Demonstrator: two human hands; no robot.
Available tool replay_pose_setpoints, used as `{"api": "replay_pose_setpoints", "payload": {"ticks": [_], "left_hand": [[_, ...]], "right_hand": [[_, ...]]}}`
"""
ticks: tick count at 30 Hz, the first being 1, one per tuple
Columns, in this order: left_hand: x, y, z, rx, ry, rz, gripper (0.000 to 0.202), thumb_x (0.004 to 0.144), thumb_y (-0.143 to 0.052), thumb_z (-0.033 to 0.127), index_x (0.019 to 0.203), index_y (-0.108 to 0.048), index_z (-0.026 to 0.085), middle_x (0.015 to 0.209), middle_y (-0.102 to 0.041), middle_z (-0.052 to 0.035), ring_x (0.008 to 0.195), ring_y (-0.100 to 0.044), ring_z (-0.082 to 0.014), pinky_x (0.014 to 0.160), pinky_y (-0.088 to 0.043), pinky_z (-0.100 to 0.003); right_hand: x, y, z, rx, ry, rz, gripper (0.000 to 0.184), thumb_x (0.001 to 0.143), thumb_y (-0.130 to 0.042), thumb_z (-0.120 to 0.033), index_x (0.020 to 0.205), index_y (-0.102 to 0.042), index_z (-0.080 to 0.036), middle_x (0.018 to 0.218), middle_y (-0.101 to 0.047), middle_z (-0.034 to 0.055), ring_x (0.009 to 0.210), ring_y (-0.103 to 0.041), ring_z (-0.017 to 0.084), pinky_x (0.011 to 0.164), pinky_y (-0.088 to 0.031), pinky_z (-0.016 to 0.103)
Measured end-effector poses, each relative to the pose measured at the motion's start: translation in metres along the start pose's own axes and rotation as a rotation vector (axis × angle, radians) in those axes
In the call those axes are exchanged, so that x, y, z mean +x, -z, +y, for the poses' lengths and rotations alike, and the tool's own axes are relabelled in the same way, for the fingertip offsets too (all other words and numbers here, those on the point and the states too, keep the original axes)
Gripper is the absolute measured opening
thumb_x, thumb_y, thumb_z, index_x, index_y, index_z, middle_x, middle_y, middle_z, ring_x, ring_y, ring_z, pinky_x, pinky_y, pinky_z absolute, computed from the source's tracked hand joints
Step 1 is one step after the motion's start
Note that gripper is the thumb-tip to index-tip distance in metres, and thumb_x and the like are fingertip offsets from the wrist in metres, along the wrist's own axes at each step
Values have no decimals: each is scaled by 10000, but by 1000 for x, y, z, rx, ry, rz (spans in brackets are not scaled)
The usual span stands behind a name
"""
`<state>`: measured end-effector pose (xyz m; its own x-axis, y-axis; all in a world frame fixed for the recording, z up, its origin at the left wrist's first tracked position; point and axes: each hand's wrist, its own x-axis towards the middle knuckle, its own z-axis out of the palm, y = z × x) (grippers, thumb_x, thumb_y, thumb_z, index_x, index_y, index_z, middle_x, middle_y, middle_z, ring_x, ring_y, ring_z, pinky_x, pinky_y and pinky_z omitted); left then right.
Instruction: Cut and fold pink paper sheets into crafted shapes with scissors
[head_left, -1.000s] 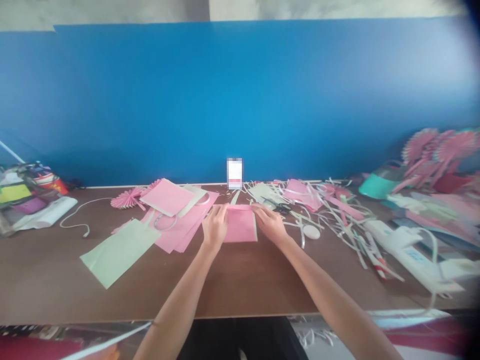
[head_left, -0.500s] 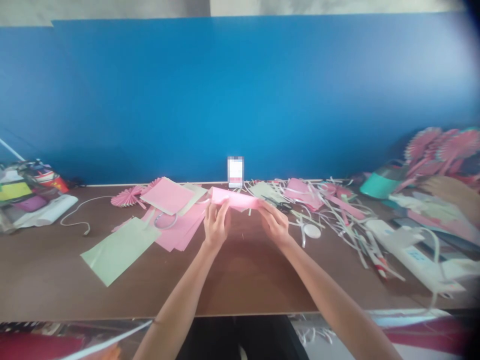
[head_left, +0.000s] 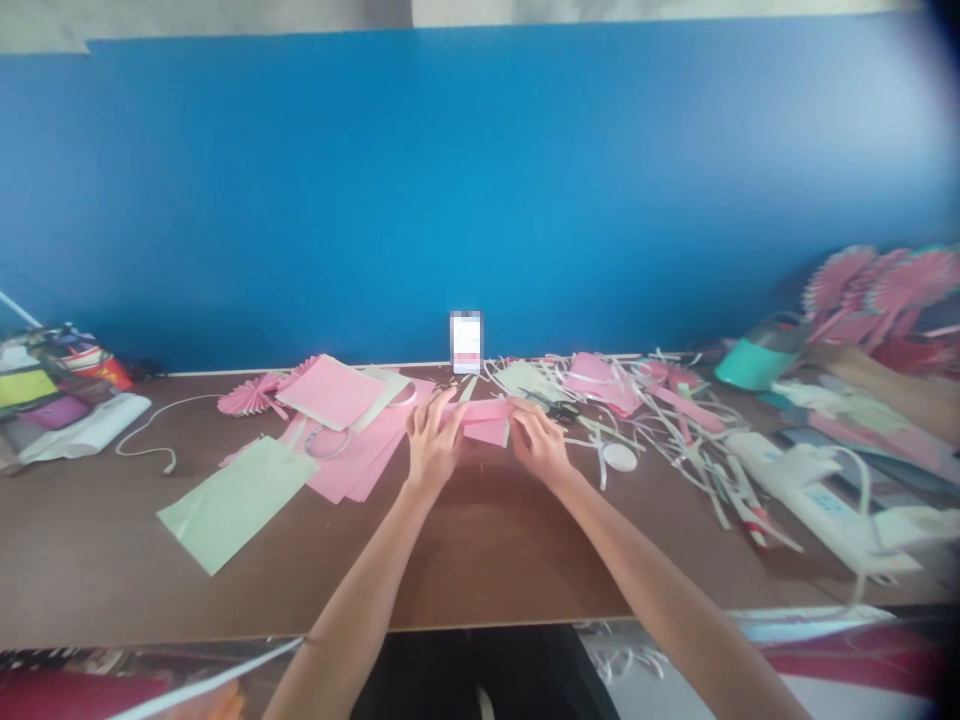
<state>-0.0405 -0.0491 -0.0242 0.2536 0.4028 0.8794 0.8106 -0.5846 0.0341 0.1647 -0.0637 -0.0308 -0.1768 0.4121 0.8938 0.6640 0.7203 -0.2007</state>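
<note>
Between my hands, a sheet of pink paper (head_left: 486, 428) is held just above the brown table, with a folded band along its upper edge. My left hand (head_left: 435, 432) has its fingers closed on the paper's left end. At the right end, my right hand (head_left: 538, 440) pinches it. Pink paper sheets (head_left: 360, 465) lie left of my left hand, with a pink-and-pale sheet (head_left: 330, 392) on top. A pale green sheet (head_left: 236, 505) rests nearer the front. A pink pleated paper fan (head_left: 247, 396) sits behind them.
A phone (head_left: 466, 343) stands against the blue panel (head_left: 465, 180). White strips (head_left: 675, 440) lie tangled on the right, near a white disc (head_left: 620, 458) and a power strip (head_left: 840, 515). A teal container (head_left: 754, 368) and finished-looking pleated fans (head_left: 911, 285) stand at far right.
The pink paper has come down slightly and tilted, so a folded band and the part below it show. Both hands have lowered a little and shifted their fingers along it.
</note>
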Motion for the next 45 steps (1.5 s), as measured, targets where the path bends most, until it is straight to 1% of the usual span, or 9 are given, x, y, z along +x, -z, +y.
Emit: {"api": "replay_pose_setpoints", "payload": {"ticks": [3,6,9,12,19,25,33,41,45], "left_hand": [[-6,0,5,-13,-91,112,273,809,-595,158,1039,-676,279,1066,-663,-68,1041,-567,-221,937,-355,-385],[-9,-1,12,-27,-163,62,249,823,-585,164,1013,-683,290,981,-684,-47,937,-594,-187,923,-341,-372],[-5,-1,15,-33,-132,-26,281,863,-534,147,1076,-658,283,1033,-685,-42,983,-584,-185,920,-336,-359],[-2,0,10,-32,-63,-48,289,900,-482,136,1109,-646,250,1092,-679,-56,1043,-572,-189,937,-327,-355],[-5,-3,-1,-60,-74,68,322,928,-437,127,1141,-635,267,1110,-693,-11,1184,-535,-174,1055,-243,-372],[-4,-4,1,-17,-95,43,414,925,-413,101,1267,-553,287,1200,-649,-6,1271,-459,-192,1060,-262,-395],[-3,-5,-1,25,-24,-98,316,919,-452,154,1164,-629,248,1140,-669,-60,1069,-545,-213,944,-330,-379],[5,-2,-2,-66,-200,-453,203,896,-525,271,1052,-640,206,987,-665,-65,964,-576,-196,777,-390,-315],[5,-2,-1,-49,-202,-416,258,915,-457,169,1105,-626,214,1035,-657,-68,1005,-563,-192,825,-391,-322]], "right_hand": [[2,0,0,19,-20,-2,240,879,-482,-105,1077,-564,-212,1174,-629,114,1148,-572,215,935,-514,371],[2,0,2,37,-55,8,262,887,-471,-104,1098,-568,-224,1170,-634,98,1171,-557,213,954,-506,384],[1,0,4,35,-58,0,272,890,-463,-97,1106,-569,-225,1187,-627,98,1168,-560,210,948,-511,378],[0,-1,6,24,-18,-10,280,886,-461,-78,1107,-564,-216,1208,-616,107,1165,-562,208,944,-516,370],[-3,-4,8,-24,63,6,284,881,-469,-65,1099,-579,-208,1286,-572,115,1180,-553,216,964,-514,376],[-6,-3,11,-46,66,38,279,874,-473,-54,1079,-595,-199,1264,-592,114,1163,-568,214,959,-517,355],[-6,-6,12,-65,6,-12,241,890,-465,-98,1067,-591,-203,1171,-643,105,1152,-572,209,959,-501,354],[-5,1,16,-158,-3,-139,233,856,-470,-125,1003,-628,-217,965,-692,65,909,-644,189,772,-518,292],[-5,3,18,-203,64,-206,215,850,-473,-122,958,-636,-209,936,-693,65,893,-636,192,744,-507,285]]}}
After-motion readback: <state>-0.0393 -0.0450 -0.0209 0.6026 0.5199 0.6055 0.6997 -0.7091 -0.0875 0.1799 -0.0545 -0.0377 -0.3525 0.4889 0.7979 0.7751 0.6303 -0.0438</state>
